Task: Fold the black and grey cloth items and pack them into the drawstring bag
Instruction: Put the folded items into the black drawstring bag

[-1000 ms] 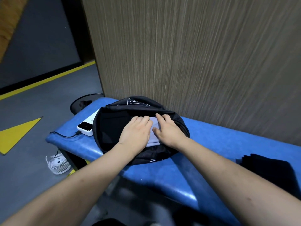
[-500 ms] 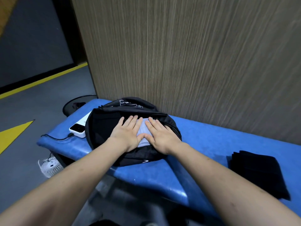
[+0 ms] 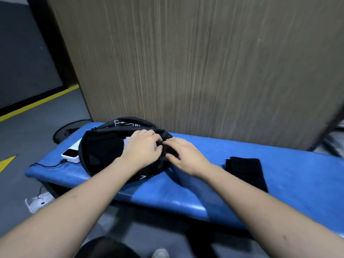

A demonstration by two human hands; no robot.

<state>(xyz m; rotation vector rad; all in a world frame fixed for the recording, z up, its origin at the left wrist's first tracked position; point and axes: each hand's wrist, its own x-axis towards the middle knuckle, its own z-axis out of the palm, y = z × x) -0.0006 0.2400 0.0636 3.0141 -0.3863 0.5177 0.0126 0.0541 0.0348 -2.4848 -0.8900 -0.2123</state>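
Both hands work at the mouth of the black drawstring bag (image 3: 100, 153) on the blue bench (image 3: 186, 194), left of centre.

The left hand (image 3: 142, 148) lies over the grey cloth (image 3: 127, 141) inside, fingers curled at the bag's edge — the right hand (image 3: 183, 155) pinches the black rim. A folded black cloth (image 3: 244, 173) rests apart at centre right; a white device (image 3: 71, 155) sits just left of the bag.
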